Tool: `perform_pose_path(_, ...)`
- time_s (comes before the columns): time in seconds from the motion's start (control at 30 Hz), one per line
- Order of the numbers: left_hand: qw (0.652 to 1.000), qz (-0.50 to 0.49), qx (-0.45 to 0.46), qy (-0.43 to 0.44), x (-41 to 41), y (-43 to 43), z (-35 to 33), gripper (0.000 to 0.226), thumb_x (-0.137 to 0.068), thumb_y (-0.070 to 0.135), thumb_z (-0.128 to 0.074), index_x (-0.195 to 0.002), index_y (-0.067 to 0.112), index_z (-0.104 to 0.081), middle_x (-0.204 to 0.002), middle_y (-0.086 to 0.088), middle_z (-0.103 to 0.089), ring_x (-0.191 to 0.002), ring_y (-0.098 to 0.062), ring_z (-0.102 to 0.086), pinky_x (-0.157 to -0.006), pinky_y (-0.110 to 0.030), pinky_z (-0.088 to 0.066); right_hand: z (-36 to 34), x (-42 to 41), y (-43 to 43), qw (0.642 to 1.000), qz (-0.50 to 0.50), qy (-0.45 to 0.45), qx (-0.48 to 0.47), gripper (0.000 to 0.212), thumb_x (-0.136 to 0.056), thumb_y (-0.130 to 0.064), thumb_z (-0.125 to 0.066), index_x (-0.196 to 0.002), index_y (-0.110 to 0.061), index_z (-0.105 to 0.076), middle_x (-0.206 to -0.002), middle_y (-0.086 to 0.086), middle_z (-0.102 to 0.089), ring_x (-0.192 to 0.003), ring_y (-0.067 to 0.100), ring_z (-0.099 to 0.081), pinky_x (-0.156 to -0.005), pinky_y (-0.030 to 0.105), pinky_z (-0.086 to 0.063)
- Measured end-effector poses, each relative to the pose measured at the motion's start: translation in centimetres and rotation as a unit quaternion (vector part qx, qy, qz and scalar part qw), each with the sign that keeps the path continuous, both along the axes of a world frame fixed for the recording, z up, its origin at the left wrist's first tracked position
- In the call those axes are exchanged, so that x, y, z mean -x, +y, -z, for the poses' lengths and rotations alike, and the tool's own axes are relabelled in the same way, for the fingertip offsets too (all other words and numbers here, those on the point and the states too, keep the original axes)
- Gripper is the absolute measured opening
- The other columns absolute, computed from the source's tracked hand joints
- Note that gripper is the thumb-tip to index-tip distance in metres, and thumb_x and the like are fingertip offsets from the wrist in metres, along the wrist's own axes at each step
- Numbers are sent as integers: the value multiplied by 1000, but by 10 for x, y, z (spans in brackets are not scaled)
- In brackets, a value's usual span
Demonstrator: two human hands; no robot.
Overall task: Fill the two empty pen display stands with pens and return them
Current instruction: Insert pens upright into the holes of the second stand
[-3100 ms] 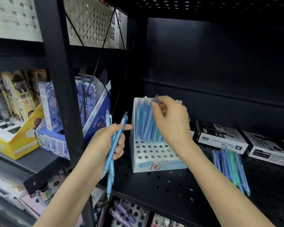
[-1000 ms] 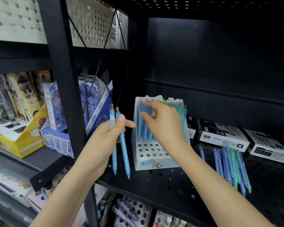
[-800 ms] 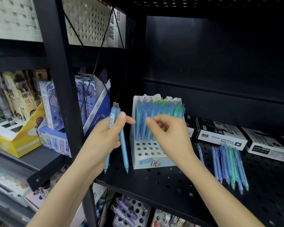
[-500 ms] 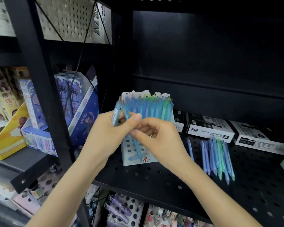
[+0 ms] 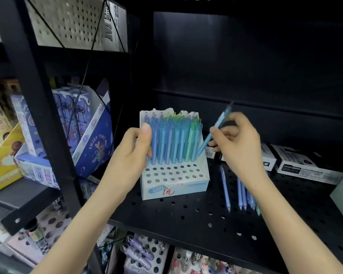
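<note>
Pens (image 5: 242, 190) lie loose on the black perforated shelf (image 5: 186, 218), nearest the viewer. They are blue with one greenish, side by side with tips pointing forward, and they sit under the right forearm, just right of the pen display stand (image 5: 174, 186).

The white stand rests on the same shelf between the two hands. Its front rows of holes are bare, and its back rows are packed with upright blue and green pens (image 5: 174, 141).

The left hand (image 5: 131, 155) is at the stand's left edge. Its thumb is raised and pressed against an upright pen (image 5: 153, 143) there, and its fingers curl behind out of sight. It seems to pinch that pen, though how the pen sits in the stand is hidden.

The right hand (image 5: 238, 147) is just right of the stand. Its thumb and fingers pinch a slanted pen (image 5: 218, 123), light blue, with the top leaning up and to the right. The lower end of that pen reaches the right end of the filled rows, but it is unclear whether it sits in a hole.

Black-and-white boxes (image 5: 303, 167) lie flat behind the right hand, near the dark back wall. Blue cartoon boxes (image 5: 91, 143) stand on the neighbouring shelf to the left.
</note>
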State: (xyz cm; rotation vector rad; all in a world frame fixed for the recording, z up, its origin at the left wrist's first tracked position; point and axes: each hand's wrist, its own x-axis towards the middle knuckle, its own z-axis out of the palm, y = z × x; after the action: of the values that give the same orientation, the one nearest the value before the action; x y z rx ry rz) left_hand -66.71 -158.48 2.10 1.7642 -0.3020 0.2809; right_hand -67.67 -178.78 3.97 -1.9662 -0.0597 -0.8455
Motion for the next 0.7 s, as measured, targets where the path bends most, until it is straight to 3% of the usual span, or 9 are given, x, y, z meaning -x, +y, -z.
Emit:
perform_pose_path(0.17,1000,2,8,14,-4,2,7,29,-97,46,-32,-83,26,-48,-68,11,-49,-60,-7,-42,-69,-30,-39,12,-15,-3,999,40,5,34,6,-92,-24,-56,-88,-20,-53,-63,1,-67,-60,16,-67,-64,46,-55)
perform_pose_path(0.37,1000,24,15,-13,-7,8,10,26,-96,31,-44,-72,26,-53,-66,5,-49,-57,-6,-42,-57,-22,-34,21,-24,-1,993,59,37,93,11,-90,-25,-59,-84,-16,-57,-66,-2,-65,-63,14,-65,-60,31,-52)
perform_pose_path(0.47,999,43,24,-3,-6,12,12,26,-97,21,-43,-77,18,-59,-66,-3,-47,-52,-7,-37,-51,-14,-35,27,-28,2,986,81,58,130,13,-87,-22,-62,-77,-15,-60,-65,-7,-59,-58,6,-54,-57,18,-41)
perform_pose_path(0.57,998,56,26,0,-5,16,15,22,-97,16,-43,-90,10,-63,-69,-7,-46,-55,-12,-37,-53,-18,-34,34,-29,5,978,99,73,167,16,-86,-20,-63,-73,-12,-59,-60,1,-58,-52,12,-46,-52,13,-29)
perform_pose_path(0.63,998,58,12,-17,-5,17,16,19,-95,18,-46,-92,16,-65,-68,-3,-51,-56,-12,-41,-58,-23,-38,34,-29,6,974,108,84,180,16,-86,-22,-63,-73,-12,-60,-60,4,-58,-54,15,-47,-51,14,-27)
perform_pose_path(0.7,998,59,23,-30,-3,16,15,13,-92,17,-53,-94,19,-66,-67,8,-57,-55,-7,-47,-61,-18,-44,31,-28,5,970,126,85,192,12,-85,-27,-65,-81,-17,-62,-65,1,-59,-59,14,-50,-51,15,-28)
